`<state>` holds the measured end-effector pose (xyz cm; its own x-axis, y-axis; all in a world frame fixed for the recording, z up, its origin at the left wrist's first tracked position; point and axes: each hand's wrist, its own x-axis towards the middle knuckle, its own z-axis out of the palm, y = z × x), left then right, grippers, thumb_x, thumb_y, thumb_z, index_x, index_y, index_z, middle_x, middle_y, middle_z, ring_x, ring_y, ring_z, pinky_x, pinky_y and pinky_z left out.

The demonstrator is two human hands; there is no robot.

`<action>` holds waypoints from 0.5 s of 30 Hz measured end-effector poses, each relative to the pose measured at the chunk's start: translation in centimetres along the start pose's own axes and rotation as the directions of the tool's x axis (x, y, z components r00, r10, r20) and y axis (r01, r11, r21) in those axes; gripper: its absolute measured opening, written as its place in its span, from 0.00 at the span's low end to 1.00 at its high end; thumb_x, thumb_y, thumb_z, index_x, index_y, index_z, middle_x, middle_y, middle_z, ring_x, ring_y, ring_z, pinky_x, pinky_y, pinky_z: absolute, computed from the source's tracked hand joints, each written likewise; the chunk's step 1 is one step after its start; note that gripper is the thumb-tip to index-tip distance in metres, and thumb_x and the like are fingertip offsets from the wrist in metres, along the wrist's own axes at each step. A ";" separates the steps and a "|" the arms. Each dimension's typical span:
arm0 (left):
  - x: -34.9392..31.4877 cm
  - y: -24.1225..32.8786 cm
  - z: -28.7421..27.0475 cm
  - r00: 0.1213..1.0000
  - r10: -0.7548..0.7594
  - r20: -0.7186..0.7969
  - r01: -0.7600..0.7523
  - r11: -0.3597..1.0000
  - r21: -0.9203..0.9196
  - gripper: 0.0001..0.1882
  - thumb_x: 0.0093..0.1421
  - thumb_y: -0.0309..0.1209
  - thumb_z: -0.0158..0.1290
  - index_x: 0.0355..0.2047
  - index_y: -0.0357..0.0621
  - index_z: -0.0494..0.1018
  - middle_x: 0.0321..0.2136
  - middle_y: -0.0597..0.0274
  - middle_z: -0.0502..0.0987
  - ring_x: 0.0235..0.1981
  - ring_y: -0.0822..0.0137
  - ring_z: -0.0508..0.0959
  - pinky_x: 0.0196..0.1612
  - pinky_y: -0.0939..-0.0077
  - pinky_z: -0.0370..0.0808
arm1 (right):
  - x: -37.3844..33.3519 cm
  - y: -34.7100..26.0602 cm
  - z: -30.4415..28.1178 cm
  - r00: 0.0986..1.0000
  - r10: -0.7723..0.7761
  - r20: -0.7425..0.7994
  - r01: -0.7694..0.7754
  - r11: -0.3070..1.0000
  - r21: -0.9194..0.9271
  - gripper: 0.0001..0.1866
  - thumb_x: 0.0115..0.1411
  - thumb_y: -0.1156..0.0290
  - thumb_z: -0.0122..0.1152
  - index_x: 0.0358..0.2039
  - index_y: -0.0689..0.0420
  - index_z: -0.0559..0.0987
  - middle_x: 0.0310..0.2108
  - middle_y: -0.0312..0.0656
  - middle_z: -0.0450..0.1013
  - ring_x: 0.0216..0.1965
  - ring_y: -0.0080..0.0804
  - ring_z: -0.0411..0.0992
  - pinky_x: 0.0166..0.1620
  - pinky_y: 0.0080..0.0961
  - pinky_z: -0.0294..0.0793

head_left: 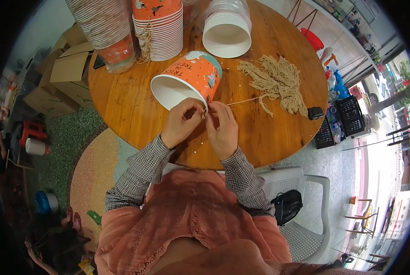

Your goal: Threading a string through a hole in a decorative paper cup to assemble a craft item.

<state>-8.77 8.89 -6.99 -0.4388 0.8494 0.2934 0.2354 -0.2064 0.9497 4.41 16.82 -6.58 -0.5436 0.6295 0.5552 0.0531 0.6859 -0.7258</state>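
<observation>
At the bottom of the frame my checked sleeves (143, 162) reach up to the table (269, 142). Near the centre my left hand (183, 121) pinches thumb and fingertips together at the bucket's rim, on what looks like the end of a tan cord (244, 100); the fingers hide just how it sits there. My right hand (223, 130) grasps the cord just beside them, with the strand running off rightward. I judge I am working the cord's end into place at the rim; moving on calls for a steady rim, a firm pinch and slack in the strand.

The orange bucket (191, 75) lies on its side just above my hands, its white mouth toward the lower left. Its dark capital lettering is large and legible, set among pale and dark figures; I make out no brand. Right of it, the cord meets a loose bundle (280, 85).

Farther up stand nested orange buckets (158, 39), with white ones (227, 36) on their side at upper centre. At upper left, past the table, the cartons (72, 68) carry green print too small to read.
</observation>
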 end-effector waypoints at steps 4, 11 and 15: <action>-1.6 2.0 0.2 0.931 0.366 0.014 -0.351 0.880 0.320 0.06 0.53 0.20 0.53 0.32 0.36 0.73 0.39 0.54 0.70 0.38 0.62 0.75 0.39 0.74 0.74 | 0.1 0.2 0.2 0.999 0.046 -0.006 -0.045 0.996 0.078 0.16 0.54 0.81 0.58 0.45 0.60 0.73 0.42 0.50 0.72 0.41 0.49 0.73 0.42 0.35 0.76; 0.1 3.5 -0.4 0.912 0.402 0.080 -0.392 0.797 0.459 0.05 0.54 0.21 0.54 0.32 0.36 0.74 0.35 0.54 0.76 0.35 0.54 0.77 0.39 0.69 0.74 | -0.7 -0.6 0.0 0.988 0.020 0.150 -0.002 0.993 -0.120 0.19 0.53 0.83 0.57 0.47 0.61 0.73 0.36 0.48 0.75 0.34 0.45 0.76 0.35 0.29 0.76; 1.1 3.1 -1.1 0.926 0.372 0.064 -0.361 0.825 0.436 0.05 0.55 0.21 0.55 0.33 0.35 0.74 0.33 0.54 0.77 0.34 0.55 0.78 0.38 0.70 0.75 | -1.8 -3.2 -1.7 0.983 0.070 0.172 -0.072 0.997 0.003 0.13 0.59 0.76 0.59 0.45 0.61 0.75 0.31 0.47 0.76 0.30 0.40 0.77 0.32 0.25 0.75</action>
<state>-9.51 8.69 -3.60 -0.2634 0.7411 0.6175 0.7301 -0.2652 0.6297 6.63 14.12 -4.56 -0.6743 0.6041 0.4248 0.0894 0.6378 -0.7650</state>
